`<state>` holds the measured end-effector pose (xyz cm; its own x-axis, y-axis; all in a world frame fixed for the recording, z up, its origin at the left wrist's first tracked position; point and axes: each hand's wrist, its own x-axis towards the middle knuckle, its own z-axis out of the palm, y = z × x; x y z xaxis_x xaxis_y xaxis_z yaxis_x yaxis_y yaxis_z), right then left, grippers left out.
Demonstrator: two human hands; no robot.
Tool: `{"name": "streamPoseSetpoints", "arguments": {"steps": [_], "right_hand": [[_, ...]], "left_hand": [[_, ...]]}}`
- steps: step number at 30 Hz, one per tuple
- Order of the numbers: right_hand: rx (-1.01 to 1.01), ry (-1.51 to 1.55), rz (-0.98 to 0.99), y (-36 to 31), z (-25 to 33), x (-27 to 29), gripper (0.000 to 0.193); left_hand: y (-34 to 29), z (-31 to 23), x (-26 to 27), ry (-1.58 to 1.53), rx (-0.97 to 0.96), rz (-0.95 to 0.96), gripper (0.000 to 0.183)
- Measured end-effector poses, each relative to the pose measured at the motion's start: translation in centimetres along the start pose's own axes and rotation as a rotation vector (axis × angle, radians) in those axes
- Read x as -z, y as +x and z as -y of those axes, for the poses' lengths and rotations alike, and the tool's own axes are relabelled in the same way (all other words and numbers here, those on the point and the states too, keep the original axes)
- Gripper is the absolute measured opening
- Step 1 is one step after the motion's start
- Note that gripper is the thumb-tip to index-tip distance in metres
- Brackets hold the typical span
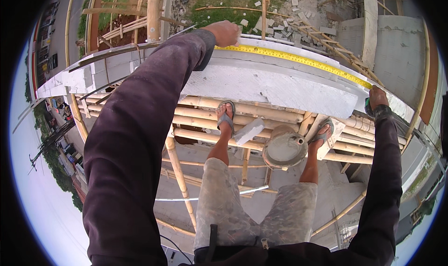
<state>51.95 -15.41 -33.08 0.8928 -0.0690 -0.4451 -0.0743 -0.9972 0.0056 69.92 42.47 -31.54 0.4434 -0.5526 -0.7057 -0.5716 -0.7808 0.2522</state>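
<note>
A yellow tape measure (298, 59) stretches along the top of a pale block wall (401, 103). My left hand (226, 33) is closed at the blade's left end, its fingertips partly hidden. At the other end my right hand (378, 98) grips the tape's case, of which only a dark green bit shows. Just on my side of the blade lies a long white block (275, 86) with a rough, chipped face. Both arms are stretched forward in dark sleeves.
I stand on bamboo poles (261, 111) high above ground. Between my sandalled feet are a mortar bucket (284, 149) and a white block offcut (249, 131). A bamboo upright (153, 14) rises beyond the wall. Below lie grass and rubble (284, 30); a plank (370, 28) stands far right.
</note>
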Motion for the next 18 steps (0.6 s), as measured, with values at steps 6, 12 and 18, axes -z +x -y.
{"name": "streamPoseSetpoints", "arguments": {"steps": [6,12,18], "right_hand": [[0.011,-0.061,0.070,-0.3,-0.1,-1.3,0.022],[0.045,-0.040,0.048,-1.3,0.6,-0.8,0.024],[-0.073,0.126,0.013,-0.7,0.3,-1.4,0.027]], "left_hand": [[2.0,-1.8,0.8,-0.021,0.099,-0.166,0.036],[3.6,-5.0,1.2,-0.334,0.195,0.309,0.025],[3.5,-6.1,-1.4,-0.231,0.180,0.289,0.025]]}}
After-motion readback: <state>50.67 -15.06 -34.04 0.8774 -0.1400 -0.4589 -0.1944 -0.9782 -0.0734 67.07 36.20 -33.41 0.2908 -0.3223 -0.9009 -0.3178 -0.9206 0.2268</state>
